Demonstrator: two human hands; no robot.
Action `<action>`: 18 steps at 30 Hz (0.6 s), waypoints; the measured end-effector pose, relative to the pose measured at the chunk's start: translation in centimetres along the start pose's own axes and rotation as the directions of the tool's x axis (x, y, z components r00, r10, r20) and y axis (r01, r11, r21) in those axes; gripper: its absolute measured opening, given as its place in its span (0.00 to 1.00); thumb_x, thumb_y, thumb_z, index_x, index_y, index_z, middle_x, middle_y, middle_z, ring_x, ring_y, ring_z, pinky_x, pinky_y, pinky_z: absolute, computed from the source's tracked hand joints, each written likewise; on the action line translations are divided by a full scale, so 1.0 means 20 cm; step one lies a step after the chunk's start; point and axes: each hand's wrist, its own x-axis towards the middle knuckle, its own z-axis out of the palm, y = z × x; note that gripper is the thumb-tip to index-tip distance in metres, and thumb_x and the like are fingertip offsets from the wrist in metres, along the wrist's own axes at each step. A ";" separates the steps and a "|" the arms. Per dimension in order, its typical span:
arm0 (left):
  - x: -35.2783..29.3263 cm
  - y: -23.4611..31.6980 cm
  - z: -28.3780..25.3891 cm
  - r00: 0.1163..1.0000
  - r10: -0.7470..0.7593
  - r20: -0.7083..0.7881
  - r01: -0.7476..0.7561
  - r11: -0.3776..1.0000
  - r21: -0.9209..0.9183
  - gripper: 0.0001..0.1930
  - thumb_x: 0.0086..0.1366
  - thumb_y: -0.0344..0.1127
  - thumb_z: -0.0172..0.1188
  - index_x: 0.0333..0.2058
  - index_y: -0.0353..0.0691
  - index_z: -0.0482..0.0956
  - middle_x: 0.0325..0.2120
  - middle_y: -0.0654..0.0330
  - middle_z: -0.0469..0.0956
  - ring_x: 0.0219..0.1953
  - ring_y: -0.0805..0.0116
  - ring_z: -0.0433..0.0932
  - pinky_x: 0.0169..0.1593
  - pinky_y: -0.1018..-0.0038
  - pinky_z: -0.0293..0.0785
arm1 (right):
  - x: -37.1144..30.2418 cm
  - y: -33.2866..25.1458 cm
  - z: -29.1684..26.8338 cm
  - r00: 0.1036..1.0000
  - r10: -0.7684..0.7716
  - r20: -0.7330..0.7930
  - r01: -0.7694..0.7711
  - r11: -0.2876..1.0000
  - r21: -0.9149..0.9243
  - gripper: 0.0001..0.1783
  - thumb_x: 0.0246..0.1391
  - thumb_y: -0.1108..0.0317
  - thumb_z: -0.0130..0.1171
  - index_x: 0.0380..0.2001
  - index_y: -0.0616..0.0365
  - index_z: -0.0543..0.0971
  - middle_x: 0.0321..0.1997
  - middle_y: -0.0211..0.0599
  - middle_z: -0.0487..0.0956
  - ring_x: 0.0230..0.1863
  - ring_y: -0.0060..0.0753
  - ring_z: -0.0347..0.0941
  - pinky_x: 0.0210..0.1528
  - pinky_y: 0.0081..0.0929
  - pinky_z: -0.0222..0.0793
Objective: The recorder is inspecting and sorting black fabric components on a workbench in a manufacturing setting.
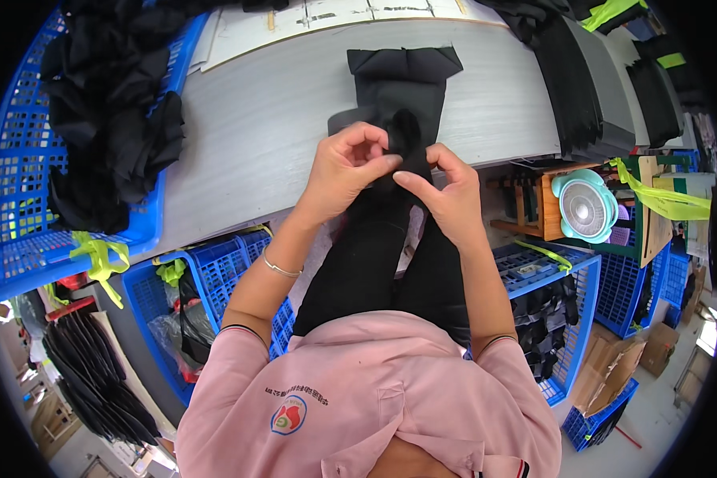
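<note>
A black fabric piece (402, 80) lies on the grey table top, its wide, folded far end spread flat and its near end running down to my hands. My left hand (346, 169) is closed at its left side, thumb and fingers pinching a dark part of it, beside a short black strip that sticks out to the left. On the other side my right hand (452, 195) pinches the near edge between thumb and curled forefinger. A dark, fuzzy-looking loop (406, 131) rises between the two hands. The exact grip points are partly hidden by my fingers.
At the left a blue basket (155, 219) holds heaped black fabric. Stacks of black pieces (573, 88) line the table's right side. Below are blue crates (585, 319), and a turquoise fan (585, 205) stands at the right. Pale boards (334, 24) lie along the far edge.
</note>
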 end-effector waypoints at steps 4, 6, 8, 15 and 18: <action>0.07 0.00 -0.11 0.802 0.465 -0.375 -0.233 0.822 0.520 0.09 0.62 0.20 0.59 0.41 0.34 0.77 0.28 0.66 0.76 0.26 0.82 0.72 0.29 0.83 0.69 | 0.10 0.01 -0.06 0.907 -0.137 -0.399 -0.010 0.939 -0.345 0.09 0.50 0.73 0.65 0.33 0.62 0.75 0.27 0.36 0.75 0.25 0.25 0.75 0.30 0.24 0.70; 0.07 -0.01 -0.07 0.849 0.335 -0.409 -0.207 0.922 0.327 0.11 0.63 0.22 0.60 0.44 0.34 0.76 0.29 0.65 0.76 0.27 0.81 0.73 0.30 0.83 0.69 | 0.13 0.01 -0.07 0.899 -0.054 -0.435 -0.065 0.965 -0.255 0.08 0.53 0.73 0.64 0.35 0.62 0.75 0.27 0.36 0.76 0.23 0.23 0.75 0.28 0.23 0.69; 0.06 -0.06 -0.08 0.936 0.118 -0.331 -0.090 0.991 0.098 0.13 0.64 0.28 0.63 0.46 0.36 0.74 0.30 0.65 0.77 0.27 0.79 0.75 0.31 0.81 0.72 | 0.13 -0.02 -0.06 0.921 0.167 -0.352 -0.144 0.985 0.091 0.08 0.61 0.70 0.60 0.37 0.64 0.76 0.27 0.33 0.77 0.20 0.20 0.74 0.25 0.20 0.67; 0.02 -0.15 0.01 0.941 0.176 -0.287 -0.053 0.919 0.391 0.15 0.57 0.37 0.73 0.35 0.34 0.78 0.22 0.62 0.79 0.26 0.79 0.74 0.32 0.77 0.71 | 0.04 0.04 0.05 0.955 0.127 -0.266 -0.030 0.939 0.342 0.17 0.60 0.68 0.64 0.48 0.68 0.76 0.34 0.33 0.79 0.27 0.18 0.76 0.29 0.15 0.70; 0.04 -0.15 0.03 0.880 0.218 -0.421 -0.084 0.946 0.314 0.09 0.58 0.31 0.68 0.32 0.34 0.77 0.20 0.65 0.77 0.25 0.80 0.73 0.30 0.78 0.70 | 0.02 -0.05 0.03 0.971 0.221 -0.096 -0.213 0.973 0.087 0.20 0.56 0.70 0.66 0.50 0.66 0.75 0.21 0.26 0.73 0.22 0.15 0.68 0.25 0.20 0.63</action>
